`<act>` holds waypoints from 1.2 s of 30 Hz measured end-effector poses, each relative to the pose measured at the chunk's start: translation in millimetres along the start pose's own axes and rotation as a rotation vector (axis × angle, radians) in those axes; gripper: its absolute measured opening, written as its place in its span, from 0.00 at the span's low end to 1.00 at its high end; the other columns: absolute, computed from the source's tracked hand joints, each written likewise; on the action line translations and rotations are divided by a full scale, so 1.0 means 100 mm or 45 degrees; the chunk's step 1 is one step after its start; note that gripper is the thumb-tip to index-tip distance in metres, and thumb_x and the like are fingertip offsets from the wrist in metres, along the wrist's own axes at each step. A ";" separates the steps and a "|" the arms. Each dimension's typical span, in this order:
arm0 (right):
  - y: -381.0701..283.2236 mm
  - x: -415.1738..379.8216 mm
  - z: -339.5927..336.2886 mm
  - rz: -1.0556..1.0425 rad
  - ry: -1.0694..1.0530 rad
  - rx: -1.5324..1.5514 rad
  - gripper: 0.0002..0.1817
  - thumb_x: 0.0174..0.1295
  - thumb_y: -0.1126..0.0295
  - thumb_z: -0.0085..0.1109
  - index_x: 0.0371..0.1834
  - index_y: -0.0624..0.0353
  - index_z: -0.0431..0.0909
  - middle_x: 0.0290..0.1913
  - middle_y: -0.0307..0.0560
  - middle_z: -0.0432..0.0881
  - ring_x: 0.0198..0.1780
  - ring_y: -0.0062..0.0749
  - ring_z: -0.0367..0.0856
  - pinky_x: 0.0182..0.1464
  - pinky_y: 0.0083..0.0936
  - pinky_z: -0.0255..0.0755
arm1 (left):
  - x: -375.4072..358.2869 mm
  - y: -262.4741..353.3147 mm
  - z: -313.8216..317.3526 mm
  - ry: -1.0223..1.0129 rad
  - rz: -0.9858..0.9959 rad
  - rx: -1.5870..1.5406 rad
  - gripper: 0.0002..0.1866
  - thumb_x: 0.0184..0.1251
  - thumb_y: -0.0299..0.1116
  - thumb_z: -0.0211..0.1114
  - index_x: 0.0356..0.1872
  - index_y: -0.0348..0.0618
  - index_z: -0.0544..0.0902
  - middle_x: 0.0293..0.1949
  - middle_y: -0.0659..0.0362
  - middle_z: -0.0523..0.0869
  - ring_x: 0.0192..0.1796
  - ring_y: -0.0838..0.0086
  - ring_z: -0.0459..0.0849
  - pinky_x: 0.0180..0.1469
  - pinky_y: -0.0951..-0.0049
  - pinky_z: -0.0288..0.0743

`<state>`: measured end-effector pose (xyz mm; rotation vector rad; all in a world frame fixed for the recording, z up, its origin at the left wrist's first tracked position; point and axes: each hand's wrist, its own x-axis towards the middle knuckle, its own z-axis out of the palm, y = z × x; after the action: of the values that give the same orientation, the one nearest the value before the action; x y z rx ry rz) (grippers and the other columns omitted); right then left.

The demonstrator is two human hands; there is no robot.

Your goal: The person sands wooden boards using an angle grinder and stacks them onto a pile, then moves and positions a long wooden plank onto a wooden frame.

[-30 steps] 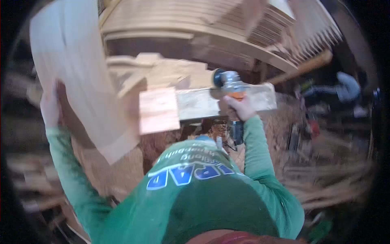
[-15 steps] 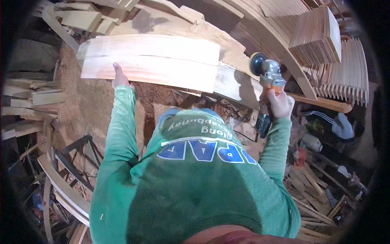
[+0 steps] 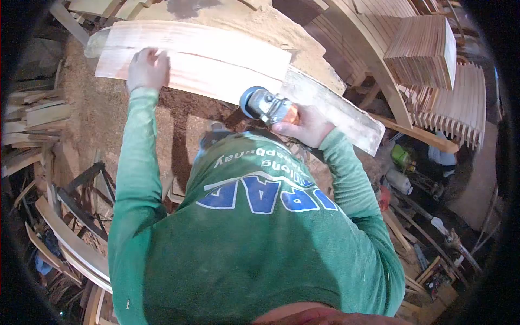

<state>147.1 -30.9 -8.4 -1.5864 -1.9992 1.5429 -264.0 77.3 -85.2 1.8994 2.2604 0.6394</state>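
Observation:
A wide pale wooden panel (image 3: 216, 57) with a dark seam lies across a whitish support board (image 3: 336, 105). My left hand (image 3: 148, 69) rests on the panel's near edge at the left, its fingers bent and slightly blurred. In my right hand (image 3: 307, 125) is an orange and silver power tool (image 3: 272, 108) with a round disc at its head. The disc is by the panel's near right corner; whether it touches the wood I cannot tell.
Stacked thin wooden pieces (image 3: 420, 51) stand at the upper right beside a long curved beam (image 3: 379, 70). Wood scraps (image 3: 46, 114) are piled at the left, with curved strips (image 3: 76, 246) below. A green object (image 3: 400, 156) and a pale bottle (image 3: 399, 181) lie at the right.
My right hand has brought the tool leftward to the panel's near right edge. My left hand has moved up onto the panel with its fingers bent. The view has shifted slightly.

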 end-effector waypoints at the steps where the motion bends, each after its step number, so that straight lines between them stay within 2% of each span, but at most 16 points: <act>1: -0.03 0.05 -0.01 0.042 -0.039 -0.040 0.32 0.59 0.47 0.71 0.56 0.63 0.82 0.45 0.54 0.88 0.48 0.38 0.86 0.56 0.33 0.77 | 0.04 0.16 0.08 -0.003 0.064 0.075 0.23 0.66 0.52 0.65 0.54 0.48 0.85 0.59 0.53 0.83 0.61 0.57 0.82 0.61 0.60 0.76; 2: -0.09 0.10 -0.03 0.086 -0.079 -0.079 0.30 0.59 0.51 0.72 0.56 0.63 0.81 0.45 0.52 0.88 0.48 0.35 0.85 0.55 0.32 0.77 | 0.08 0.26 0.18 -0.076 0.082 0.080 0.26 0.68 0.55 0.63 0.61 0.55 0.83 0.66 0.54 0.79 0.69 0.60 0.76 0.72 0.54 0.64; 4: -0.34 0.18 -0.17 0.351 -0.192 -0.161 0.29 0.60 0.52 0.72 0.57 0.63 0.81 0.46 0.52 0.87 0.49 0.35 0.85 0.56 0.32 0.76 | 0.12 0.38 0.40 -0.125 0.161 0.225 0.28 0.70 0.58 0.58 0.67 0.60 0.78 0.72 0.56 0.72 0.75 0.62 0.68 0.76 0.49 0.54; 8: -0.13 0.55 -0.54 0.355 -0.003 -0.186 0.32 0.63 0.46 0.68 0.57 0.65 0.80 0.45 0.50 0.87 0.48 0.33 0.85 0.53 0.31 0.77 | 0.07 0.40 0.70 -0.103 0.176 0.443 0.31 0.74 0.62 0.48 0.75 0.71 0.67 0.80 0.61 0.60 0.82 0.65 0.54 0.79 0.44 0.41; 11: 0.36 0.92 -0.84 0.520 0.166 -0.256 0.40 0.61 0.33 0.62 0.48 0.66 0.84 0.32 0.41 0.83 0.34 0.24 0.79 0.38 0.27 0.75 | 0.07 0.42 0.67 -0.188 0.155 0.489 0.31 0.76 0.62 0.44 0.78 0.74 0.62 0.82 0.65 0.55 0.83 0.65 0.51 0.79 0.43 0.40; 13: 0.33 0.96 -0.83 0.514 0.189 -0.207 0.39 0.61 0.33 0.62 0.46 0.66 0.84 0.32 0.42 0.83 0.35 0.25 0.79 0.39 0.27 0.75 | 0.06 0.43 0.66 -0.204 0.134 0.488 0.31 0.76 0.61 0.45 0.77 0.74 0.63 0.82 0.66 0.55 0.83 0.66 0.51 0.80 0.45 0.39; 15: 0.08 0.70 -0.72 0.507 0.059 -0.395 0.37 0.61 0.35 0.62 0.46 0.67 0.84 0.35 0.43 0.85 0.36 0.28 0.82 0.42 0.30 0.77 | 0.09 0.45 0.64 -0.206 0.129 0.488 0.30 0.75 0.61 0.46 0.77 0.75 0.64 0.82 0.67 0.55 0.83 0.66 0.51 0.80 0.45 0.39; 16: 0.06 0.52 -0.56 0.175 0.088 -0.332 0.34 0.60 0.40 0.65 0.49 0.65 0.83 0.41 0.47 0.87 0.41 0.35 0.84 0.48 0.34 0.78 | 0.09 0.46 0.64 -0.206 0.127 0.486 0.30 0.75 0.61 0.46 0.77 0.75 0.64 0.82 0.67 0.55 0.83 0.66 0.51 0.80 0.45 0.39; 18: 0.07 0.31 -0.35 0.017 -0.092 -0.169 0.29 0.59 0.51 0.67 0.57 0.61 0.80 0.46 0.50 0.87 0.48 0.40 0.84 0.56 0.36 0.77 | 0.09 0.45 0.65 -0.213 0.117 0.499 0.31 0.75 0.61 0.45 0.77 0.75 0.63 0.82 0.67 0.54 0.83 0.66 0.51 0.80 0.44 0.40; 22: 0.00 0.26 -0.34 -0.013 -0.154 -0.426 0.28 0.60 0.57 0.66 0.60 0.62 0.78 0.44 0.49 0.87 0.48 0.37 0.84 0.56 0.34 0.77 | 0.10 0.43 0.67 -0.193 0.132 0.532 0.30 0.75 0.61 0.46 0.77 0.76 0.63 0.82 0.68 0.55 0.83 0.65 0.52 0.79 0.43 0.41; 24: -0.11 0.44 -0.48 0.108 -0.049 -0.090 0.27 0.61 0.52 0.66 0.54 0.64 0.81 0.43 0.47 0.86 0.44 0.26 0.82 0.50 0.29 0.77 | 0.10 0.43 0.70 -0.179 0.134 0.524 0.30 0.75 0.61 0.47 0.76 0.77 0.64 0.82 0.68 0.56 0.83 0.64 0.53 0.79 0.44 0.42; 26: 0.42 0.82 -0.72 0.519 0.074 -0.357 0.31 0.64 0.45 0.66 0.53 0.65 0.81 0.43 0.43 0.86 0.43 0.24 0.81 0.47 0.28 0.77 | 0.10 0.44 0.68 -0.181 0.130 0.522 0.29 0.75 0.61 0.47 0.76 0.78 0.64 0.82 0.68 0.57 0.82 0.64 0.54 0.79 0.44 0.43; 29: 0.47 0.86 -0.65 0.295 0.200 -0.098 0.30 0.67 0.47 0.64 0.55 0.66 0.81 0.45 0.43 0.86 0.46 0.25 0.81 0.52 0.28 0.77 | 0.09 0.54 0.58 -0.200 0.128 0.515 0.30 0.74 0.61 0.49 0.76 0.78 0.65 0.81 0.68 0.58 0.82 0.63 0.55 0.79 0.44 0.44; 33: -0.17 0.39 -0.28 0.191 -0.193 -0.073 0.33 0.61 0.49 0.70 0.61 0.62 0.77 0.52 0.49 0.85 0.54 0.32 0.82 0.61 0.32 0.74 | 0.09 0.48 0.64 -0.146 0.148 0.502 0.30 0.73 0.61 0.50 0.75 0.77 0.66 0.81 0.67 0.59 0.82 0.63 0.55 0.79 0.44 0.44; 35: -0.23 0.35 -0.21 -0.214 -0.105 -0.384 0.35 0.60 0.46 0.69 0.62 0.61 0.77 0.53 0.51 0.85 0.54 0.35 0.83 0.62 0.33 0.74 | 0.10 0.42 0.70 -0.123 0.148 0.477 0.30 0.73 0.61 0.51 0.75 0.77 0.66 0.81 0.67 0.59 0.82 0.63 0.55 0.79 0.44 0.44; 36: -0.24 0.41 -0.20 -0.091 -0.134 -0.283 0.36 0.60 0.44 0.68 0.62 0.61 0.77 0.52 0.51 0.85 0.54 0.35 0.83 0.61 0.34 0.74 | 0.11 0.42 0.71 -0.145 0.143 0.479 0.30 0.73 0.61 0.49 0.76 0.77 0.65 0.81 0.67 0.58 0.82 0.63 0.55 0.79 0.44 0.43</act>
<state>127.8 16.0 1.2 -1.5163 -2.3298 1.4495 -202.6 110.0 -130.6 2.1724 2.3426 0.1132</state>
